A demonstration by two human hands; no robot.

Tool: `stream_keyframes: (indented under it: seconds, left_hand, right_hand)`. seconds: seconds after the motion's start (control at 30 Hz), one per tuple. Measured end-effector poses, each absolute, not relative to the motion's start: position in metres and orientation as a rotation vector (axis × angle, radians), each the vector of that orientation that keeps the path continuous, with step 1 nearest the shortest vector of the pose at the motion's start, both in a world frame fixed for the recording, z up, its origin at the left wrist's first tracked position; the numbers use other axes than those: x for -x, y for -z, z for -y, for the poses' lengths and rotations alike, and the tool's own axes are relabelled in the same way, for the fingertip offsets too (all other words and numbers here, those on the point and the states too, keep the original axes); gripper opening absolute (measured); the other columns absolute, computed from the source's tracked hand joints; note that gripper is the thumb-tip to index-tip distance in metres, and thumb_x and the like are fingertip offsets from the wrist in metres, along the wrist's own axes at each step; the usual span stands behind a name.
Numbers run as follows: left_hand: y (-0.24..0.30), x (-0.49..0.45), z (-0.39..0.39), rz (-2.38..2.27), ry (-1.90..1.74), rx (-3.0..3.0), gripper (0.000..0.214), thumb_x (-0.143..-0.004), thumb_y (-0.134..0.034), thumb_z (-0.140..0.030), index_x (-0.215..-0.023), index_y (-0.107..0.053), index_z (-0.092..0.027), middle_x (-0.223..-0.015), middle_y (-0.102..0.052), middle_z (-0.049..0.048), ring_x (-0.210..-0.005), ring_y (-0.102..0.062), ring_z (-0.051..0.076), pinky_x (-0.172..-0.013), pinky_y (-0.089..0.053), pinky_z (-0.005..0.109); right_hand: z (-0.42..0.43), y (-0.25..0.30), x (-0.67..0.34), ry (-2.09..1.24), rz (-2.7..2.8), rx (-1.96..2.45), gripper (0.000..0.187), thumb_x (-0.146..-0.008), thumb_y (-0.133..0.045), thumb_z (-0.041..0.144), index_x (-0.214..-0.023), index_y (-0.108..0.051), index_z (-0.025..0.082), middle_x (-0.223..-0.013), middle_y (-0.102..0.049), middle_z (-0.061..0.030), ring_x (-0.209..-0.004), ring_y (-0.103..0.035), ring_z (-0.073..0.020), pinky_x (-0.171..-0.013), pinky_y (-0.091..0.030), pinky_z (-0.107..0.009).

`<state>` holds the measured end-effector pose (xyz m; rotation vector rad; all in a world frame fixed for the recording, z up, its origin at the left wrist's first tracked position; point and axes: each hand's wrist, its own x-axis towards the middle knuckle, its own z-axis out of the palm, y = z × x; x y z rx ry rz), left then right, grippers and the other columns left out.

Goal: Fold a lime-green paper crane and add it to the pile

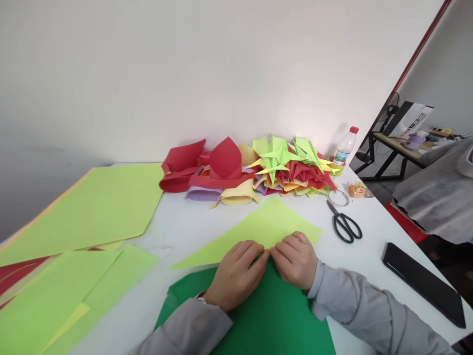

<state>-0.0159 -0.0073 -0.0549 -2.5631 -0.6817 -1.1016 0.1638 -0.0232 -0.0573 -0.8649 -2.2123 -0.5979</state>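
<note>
A lime-green sheet of paper (258, 224) lies on the white table, its pointed corners reaching left, away from me and right. My left hand (240, 273) is closed at the paper's near edge, thumb and fingers pinched together. Right beside it, my right hand (295, 259) pinches the same edge with curled fingers, the fingertips of both hands almost meeting. Beneath my hands and wrists is a dark green sheet (273, 315), partly hidden by my left forearm. The stretch of lime paper under my fingers cannot be seen.
Large lime-green sheets (84, 212) are stacked at left. Along the wall sit red folded paper shapes (225, 158), a pile of star-like folded pieces (295, 167) and a bottle (344, 148). Black-handled scissors (345, 227), a wire ring (338, 198), a wrapped snack (357, 190) and a black phone (423, 283) lie right.
</note>
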Motion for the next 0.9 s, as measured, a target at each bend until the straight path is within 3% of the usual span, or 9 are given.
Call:
stream_keyframes:
  seconds: [0.17, 0.53, 0.9]
  left_hand:
    - [0.052, 0.018, 0.003, 0.610, 1.032, 2.520, 0.014, -0.086, -0.050, -0.009, -0.077, -0.058, -0.016, -0.073, -0.061, 0.0044, -0.070, -0.054, 0.017, -0.061, -0.046, 0.031]
    - [0.055, 0.036, -0.014, 0.587, 0.984, 2.443, 0.010, -0.085, -0.055, -0.010, -0.090, -0.061, -0.016, -0.080, -0.066, 0.0051, -0.076, -0.058, 0.018, -0.065, -0.047, 0.032]
    - [0.050, 0.071, -0.041, 0.653, 0.963, 2.238, 0.010, -0.081, -0.059, -0.010, -0.086, -0.062, -0.019, -0.076, -0.067, 0.0058, -0.073, -0.060, 0.019, -0.063, -0.047, 0.031]
  right_hand:
    - [0.021, 0.057, -0.163, 0.613, 2.240, 0.872, 0.024, -0.092, -0.045, 0.013, -0.074, -0.061, 0.016, -0.063, -0.055, -0.0020, -0.066, -0.047, -0.0145, -0.067, -0.034, -0.032]
    - [0.012, 0.058, -0.173, 0.618, 2.171, 0.946, 0.024, -0.089, -0.042, 0.009, -0.081, -0.063, 0.016, -0.069, -0.061, -0.0038, -0.072, -0.049, -0.0151, -0.072, -0.036, -0.032]
    - [0.000, 0.069, -0.185, 0.584, 2.035, 1.016, 0.020, -0.082, -0.049, 0.005, -0.089, -0.063, 0.017, -0.079, -0.067, -0.0048, -0.076, -0.054, -0.0165, -0.074, -0.035, -0.034]
